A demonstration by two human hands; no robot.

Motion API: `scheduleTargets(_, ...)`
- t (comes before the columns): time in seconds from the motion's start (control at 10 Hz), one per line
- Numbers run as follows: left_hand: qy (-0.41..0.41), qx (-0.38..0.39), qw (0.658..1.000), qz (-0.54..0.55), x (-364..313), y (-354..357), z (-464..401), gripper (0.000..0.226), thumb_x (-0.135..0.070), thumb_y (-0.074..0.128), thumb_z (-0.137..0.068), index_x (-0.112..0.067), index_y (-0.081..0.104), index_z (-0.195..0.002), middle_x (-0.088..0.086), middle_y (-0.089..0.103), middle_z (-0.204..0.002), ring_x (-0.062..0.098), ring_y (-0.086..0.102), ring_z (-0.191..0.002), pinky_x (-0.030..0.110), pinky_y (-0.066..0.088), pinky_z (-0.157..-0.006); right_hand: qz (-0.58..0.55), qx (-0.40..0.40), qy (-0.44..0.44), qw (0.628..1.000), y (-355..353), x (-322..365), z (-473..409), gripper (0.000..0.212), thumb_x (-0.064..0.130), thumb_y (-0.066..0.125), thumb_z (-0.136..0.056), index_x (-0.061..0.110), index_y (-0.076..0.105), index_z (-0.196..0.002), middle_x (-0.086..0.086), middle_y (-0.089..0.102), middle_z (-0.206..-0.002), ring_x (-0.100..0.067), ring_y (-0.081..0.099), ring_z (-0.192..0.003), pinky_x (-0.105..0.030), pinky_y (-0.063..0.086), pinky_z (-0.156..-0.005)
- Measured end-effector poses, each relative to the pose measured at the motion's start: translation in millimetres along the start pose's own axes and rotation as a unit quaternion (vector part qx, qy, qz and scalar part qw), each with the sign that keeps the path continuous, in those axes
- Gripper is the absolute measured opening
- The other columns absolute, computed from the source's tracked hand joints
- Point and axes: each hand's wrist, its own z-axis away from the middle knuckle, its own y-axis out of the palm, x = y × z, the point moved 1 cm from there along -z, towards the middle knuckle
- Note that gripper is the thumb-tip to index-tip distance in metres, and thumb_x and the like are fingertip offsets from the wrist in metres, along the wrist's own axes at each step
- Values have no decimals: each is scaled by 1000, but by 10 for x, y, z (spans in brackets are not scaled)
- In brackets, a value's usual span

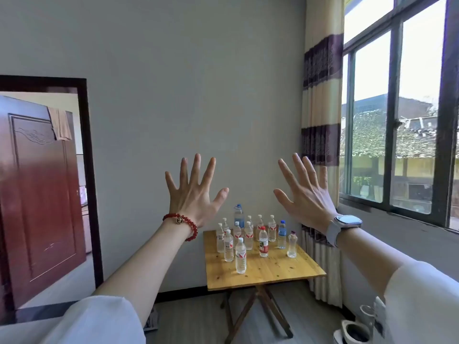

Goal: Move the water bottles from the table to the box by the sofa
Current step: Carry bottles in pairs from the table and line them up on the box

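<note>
Two hands are up in front of the person, both spread wide with fingers straight and holding nothing: the left hand [195, 192] wears a red bead bracelet [182, 223] at the wrist, the right hand [306, 194] a pale smartwatch [344, 223]. They are apart from each other and raised well clear of the wooden worktop [273, 271], backs toward the head camera, white sleeves showing at the lower corners.

More than a dozen water bottles [240, 255] stand upright on the worktop, gathered over its far half and toward the far left corner. Most are clear with white caps; one with a red cap and red label [263, 242] stands near the middle, a blue-capped one [282, 234] sits toward the right edge, and a small dark-capped one [292, 244] stands closest to that right edge. A taller blue-tinted bottle [238, 216] stands at the far edge against the wall. The near half of the worktop is bare wood.

A striped curtain [321, 120] hangs just beyond the worktop's right side beside a big window [397, 108], and a reddish door [37, 194] stands open at the left
</note>
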Motion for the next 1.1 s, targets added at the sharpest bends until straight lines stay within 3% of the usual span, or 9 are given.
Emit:
scheduleTargets(0.5,14,-24,1000,4,-234,220,-318,76,-67,13,-75,-37,-12,-140,2,-15,-154,26,-18,-140,58,-8,-109,-19,-20,-19,999,190,-250,-225,75,67,8,-75,38,-6,-143,-2,-7,-157,-24,-12,-144,-58,-4,-114)
scheduleTargets(0.7,31,-56,996,62,-362,461,-498,71,-61,20,-78,-37,2,-142,1,-4,-156,22,-10,-142,52,-2,-113,-67,-49,-22,996,466,-412,-385,72,62,16,-79,32,13,-144,-6,12,-156,-26,4,-145,-55,1,-114)
scheduleTargets(0.8,35,-85,990,110,-336,693,-615,66,-53,28,-80,-29,21,-142,2,15,-154,19,8,-142,46,12,-113,-110,-93,-23,989,773,-459,-501,60,51,30,-83,19,43,-132,-8,45,-140,-27,33,-136,-51,20,-112)
scheduleTargets(0.9,30,-112,983,142,-252,960,-706,60,-48,34,-82,-22,37,-136,2,32,-147,17,26,-136,42,24,-110,-152,-105,-6,983,1086,-476,-613,38,33,48,-87,14,57,-118,-6,58,-125,-26,44,-126,-42,32,-105)
scheduleTargets(1.0,12,-134,973,189,-44,1487,-806,51,-41,40,-83,-16,50,-126,4,49,-134,18,41,-126,38,35,-103,-197,-86,20,976,1654,-472,-765,23,21,53,-88,15,62,-109,-2,64,-113,-22,50,-115,-35,40,-94)
scheduleTargets(1.1,-16,-115,968,223,269,2119,-941,48,-38,41,-82,-15,54,-122,2,55,-126,17,48,-118,26,36,-96,-238,-56,51,968,2327,-460,-923,19,18,53,-88,16,64,-103,1,66,-104,-18,56,-102,-32,47,-84)
